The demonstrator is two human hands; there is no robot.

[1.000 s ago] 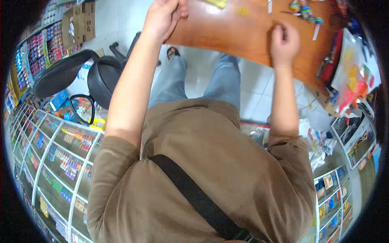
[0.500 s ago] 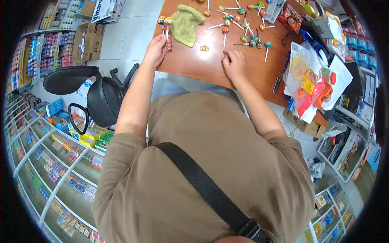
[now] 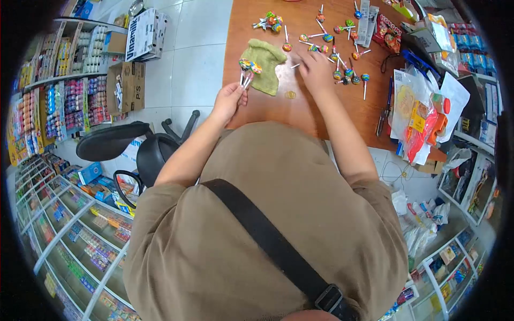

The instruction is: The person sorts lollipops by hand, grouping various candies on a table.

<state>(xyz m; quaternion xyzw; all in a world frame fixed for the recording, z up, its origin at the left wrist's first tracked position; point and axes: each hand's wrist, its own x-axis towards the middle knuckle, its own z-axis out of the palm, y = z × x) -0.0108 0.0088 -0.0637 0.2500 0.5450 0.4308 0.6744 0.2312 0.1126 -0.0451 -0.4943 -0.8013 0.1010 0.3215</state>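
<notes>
Held lollipops (image 3: 250,66) are showing heads-up over the green cloth (image 3: 267,80); left hand (image 3: 230,100) is pinching their sticks, fingers curled closed. Right hand (image 3: 317,75) is bending over the table (image 3: 342,115) beside loose lollipops (image 3: 365,85); grip hidden, cannot tell. Judgement: level heads and a firm, low pinch would be keeping sticks aligned.

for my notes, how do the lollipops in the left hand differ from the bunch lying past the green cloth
The held lollipops are gripped by their sticks in the left hand; the far bunch lies untouched on the table. The held lollipops show fewer heads than the far bunch. The held lollipops point their heads away from the person; the far bunch's sticks point left. Both have colourful heads.
</notes>
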